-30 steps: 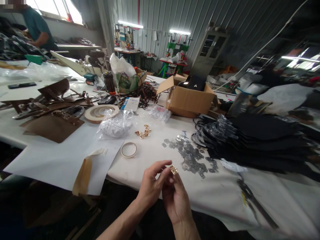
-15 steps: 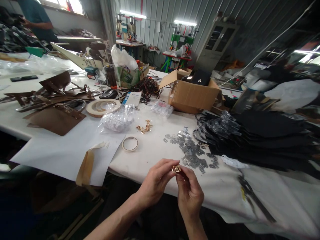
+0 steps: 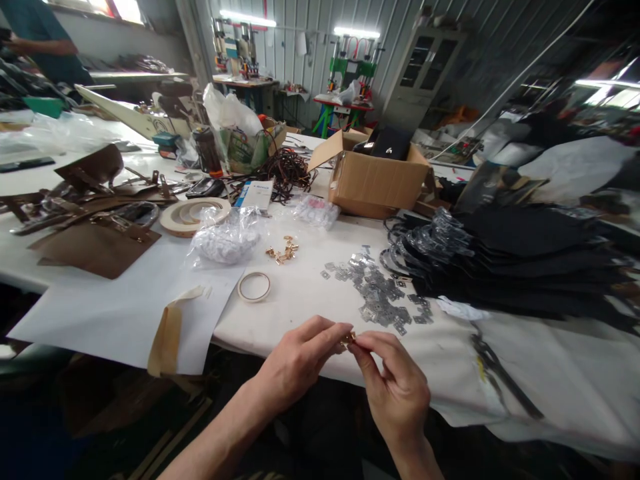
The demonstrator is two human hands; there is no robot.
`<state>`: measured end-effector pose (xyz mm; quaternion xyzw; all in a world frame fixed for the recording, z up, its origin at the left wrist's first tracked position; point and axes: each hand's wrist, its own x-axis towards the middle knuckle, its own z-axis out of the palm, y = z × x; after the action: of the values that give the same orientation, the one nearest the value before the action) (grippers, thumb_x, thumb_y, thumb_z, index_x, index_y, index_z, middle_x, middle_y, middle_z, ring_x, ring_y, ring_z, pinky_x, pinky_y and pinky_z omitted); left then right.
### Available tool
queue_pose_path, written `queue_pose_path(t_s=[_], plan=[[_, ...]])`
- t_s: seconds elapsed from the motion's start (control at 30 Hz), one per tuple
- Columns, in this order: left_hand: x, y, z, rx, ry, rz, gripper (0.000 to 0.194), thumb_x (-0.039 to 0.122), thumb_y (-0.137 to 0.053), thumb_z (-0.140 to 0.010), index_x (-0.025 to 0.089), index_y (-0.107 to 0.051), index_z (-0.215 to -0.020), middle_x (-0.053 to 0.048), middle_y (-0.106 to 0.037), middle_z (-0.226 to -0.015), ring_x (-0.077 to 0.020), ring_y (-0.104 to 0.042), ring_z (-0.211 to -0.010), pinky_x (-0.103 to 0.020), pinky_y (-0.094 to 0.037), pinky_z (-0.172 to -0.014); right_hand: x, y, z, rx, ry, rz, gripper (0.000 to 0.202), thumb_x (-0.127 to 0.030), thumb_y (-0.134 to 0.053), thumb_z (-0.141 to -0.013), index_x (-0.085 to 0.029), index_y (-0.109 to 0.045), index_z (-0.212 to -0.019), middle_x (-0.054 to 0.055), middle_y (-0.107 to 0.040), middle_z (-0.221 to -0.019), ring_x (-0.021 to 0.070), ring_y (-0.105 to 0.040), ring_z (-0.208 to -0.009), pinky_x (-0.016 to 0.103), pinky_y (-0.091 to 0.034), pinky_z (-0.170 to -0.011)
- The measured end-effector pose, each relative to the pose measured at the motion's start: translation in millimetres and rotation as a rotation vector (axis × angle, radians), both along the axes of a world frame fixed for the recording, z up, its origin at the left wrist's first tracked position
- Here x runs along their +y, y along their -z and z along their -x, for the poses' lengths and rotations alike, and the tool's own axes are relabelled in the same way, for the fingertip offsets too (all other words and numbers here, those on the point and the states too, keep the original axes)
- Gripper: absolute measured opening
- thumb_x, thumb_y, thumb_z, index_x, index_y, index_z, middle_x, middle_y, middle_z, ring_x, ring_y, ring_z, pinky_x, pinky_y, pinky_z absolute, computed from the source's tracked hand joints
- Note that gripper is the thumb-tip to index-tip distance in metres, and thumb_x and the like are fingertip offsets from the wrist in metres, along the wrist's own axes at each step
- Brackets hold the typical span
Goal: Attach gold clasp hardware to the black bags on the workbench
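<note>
Shiny gold-toned metal fittings [image 3: 283,251] glint here, and beside them sits a glossy, crinkled clear plastic bag [image 3: 225,239]. Right of those fittings, thin flat grey metal plates [image 3: 383,293] look duller. Behind them, there's a matt brown cardboard box [image 3: 377,181]; left of them, a smooth matt white paper sheet [image 3: 125,313].

Bare at the left hand [image 3: 295,359], right hand [image 3: 401,393] and both forearms [image 3: 226,427], with the lap [image 3: 310,427] below too dark to make out.
</note>
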<state>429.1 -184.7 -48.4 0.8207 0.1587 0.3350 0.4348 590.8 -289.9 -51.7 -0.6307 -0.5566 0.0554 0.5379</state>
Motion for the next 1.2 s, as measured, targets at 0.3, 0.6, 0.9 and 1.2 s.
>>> queue_pose_path(t_s=[0.3,0.6,0.9,1.2], plan=[[-24.8,9.2,-6.7,-0.016,-0.077,0.205,0.026,0.021,-0.048,-0.107,0.021,-0.063,-0.128,-0.004,-0.065,-0.093,-0.0079,-0.066,-0.066,-0.018,-0.056,-0.070,-3.0,1.5,-0.5,-0.034,-0.053,-0.037,0.021,-0.008,-0.057,-0.097,-0.026,-0.064,-0.103,0.005,-0.065,-0.092,0.0196,-0.067,-0.087,0.033,-0.058,-0.076],[-19.9,6.9,-3.2,0.011,-0.078,0.148,0.026,0.019,-0.050,-0.106,0.022,-0.064,-0.127,-0.003,-0.065,-0.090,-0.0091,-0.066,-0.070,-0.019,-0.055,-0.074,-6.3,6.3,-2.3,0.204,-0.102,0.032,0.014,-0.020,-0.062,-0.098,-0.026,-0.068,-0.109,0.006,-0.068,-0.099,0.0200,-0.069,-0.090,0.029,-0.060,-0.073],[-20.3,24.6,12.9,-0.003,-0.001,-0.079,0.042,0.011,-0.048,-0.104,0.023,-0.055,-0.144,-0.002,-0.066,-0.087,-0.0084,-0.068,-0.071,-0.013,-0.057,-0.072,-13.3,-4.9,3.3,0.201,-0.207,0.109,0.014,-0.016,-0.058,-0.100,-0.024,-0.069,-0.103,0.004,-0.070,-0.093,0.0172,-0.067,-0.087,0.027,-0.055,-0.080],[-7.7,48.7,12.5,0.012,0.043,-0.128,0.048,0.011,-0.049,-0.104,0.028,-0.052,-0.149,-0.005,-0.072,-0.099,-0.0109,-0.073,-0.083,-0.014,-0.059,-0.079,-9.2,22.2,33.0,0.667,-0.054,0.211,0.025,-0.039,-0.058,-0.103,-0.021,-0.066,-0.086,0.001,-0.060,-0.077,0.0151,-0.059,-0.070,0.025,-0.049,-0.064]])
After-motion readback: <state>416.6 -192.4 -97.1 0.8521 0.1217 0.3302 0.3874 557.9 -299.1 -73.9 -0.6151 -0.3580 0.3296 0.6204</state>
